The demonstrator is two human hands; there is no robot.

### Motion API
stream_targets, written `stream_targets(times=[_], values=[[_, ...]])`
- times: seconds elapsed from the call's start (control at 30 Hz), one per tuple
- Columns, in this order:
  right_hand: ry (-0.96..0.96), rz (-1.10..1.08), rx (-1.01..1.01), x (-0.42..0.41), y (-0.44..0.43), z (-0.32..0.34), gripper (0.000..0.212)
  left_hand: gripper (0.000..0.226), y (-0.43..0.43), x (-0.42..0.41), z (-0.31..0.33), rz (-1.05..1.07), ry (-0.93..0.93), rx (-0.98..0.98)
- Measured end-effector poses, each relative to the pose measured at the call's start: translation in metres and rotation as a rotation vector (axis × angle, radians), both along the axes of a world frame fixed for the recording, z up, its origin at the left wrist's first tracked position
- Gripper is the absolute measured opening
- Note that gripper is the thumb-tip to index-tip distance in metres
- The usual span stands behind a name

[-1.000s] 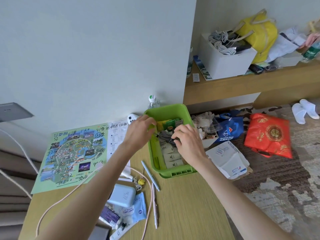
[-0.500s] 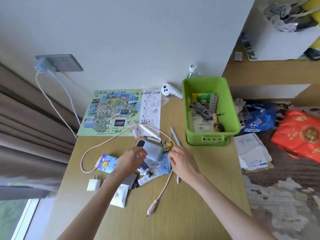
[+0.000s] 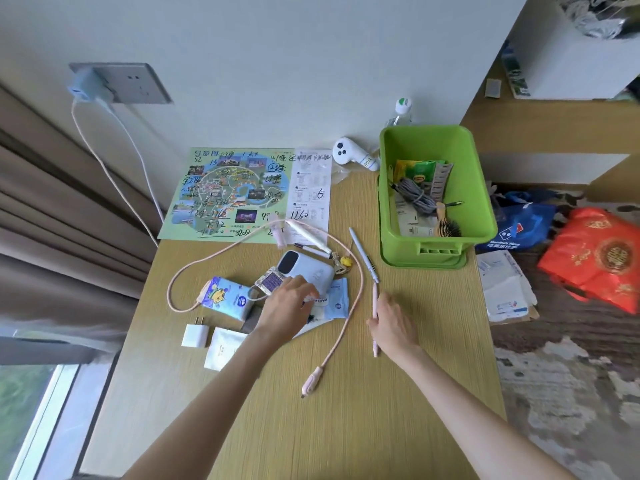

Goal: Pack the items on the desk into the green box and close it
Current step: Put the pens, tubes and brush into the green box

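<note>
The table (image 3: 346,427) is pale wood-grain laminate, matt, with fine straight lines. At its two o'clock the green box (image 3: 485,202) is smooth moulded plastic with a soft sheen. Inside it, a grey cable (image 3: 414,197) looks braided and a hairbrush (image 3: 445,225) has a wooden handle. At eleven o'clock the map (image 3: 228,195) is printed paper, flat and slightly glossy. The power bank (image 3: 308,268) near the middle is smooth pale-blue plastic with a glossy dark window. The tissue pack (image 3: 227,297) at nine o'clock is shiny plastic film. The pink cable (image 3: 360,282) has a smooth matt sheath, and the pink pen (image 3: 374,306) looks plastic. The white plug (image 3: 195,336) is glossy plastic with metal prongs. The curtain (image 3: 52,220) is matt woven cloth.
</note>
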State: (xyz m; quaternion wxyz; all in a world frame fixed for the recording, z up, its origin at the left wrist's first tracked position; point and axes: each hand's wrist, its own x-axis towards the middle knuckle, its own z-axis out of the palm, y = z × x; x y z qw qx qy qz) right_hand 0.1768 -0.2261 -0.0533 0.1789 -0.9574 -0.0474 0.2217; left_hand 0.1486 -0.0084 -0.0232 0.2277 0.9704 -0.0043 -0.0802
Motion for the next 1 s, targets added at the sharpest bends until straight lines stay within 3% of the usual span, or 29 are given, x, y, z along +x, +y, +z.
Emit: stream_targets(times=[0.27,0.57,0.83,1.0], values=[[0.044,-0.174,0.017,0.021,-0.006,0.009,0.018,0.021,-0.048,0.05,-0.001,-0.079,-0.051,0.018],[-0.02,-0.274,0.191,0.026,-0.047,0.005,0.003,0.053,-0.085,0.121,-0.025,-0.343,-0.046,0.249],[-0.004,-0.343,0.271,0.025,-0.056,-0.006,0.004,0.028,-0.085,0.138,-0.046,-0.51,-0.12,0.3],[-0.029,-0.407,0.291,0.026,-0.058,-0.005,0.009,0.016,-0.073,0.136,-0.038,-0.602,-0.27,0.166]])
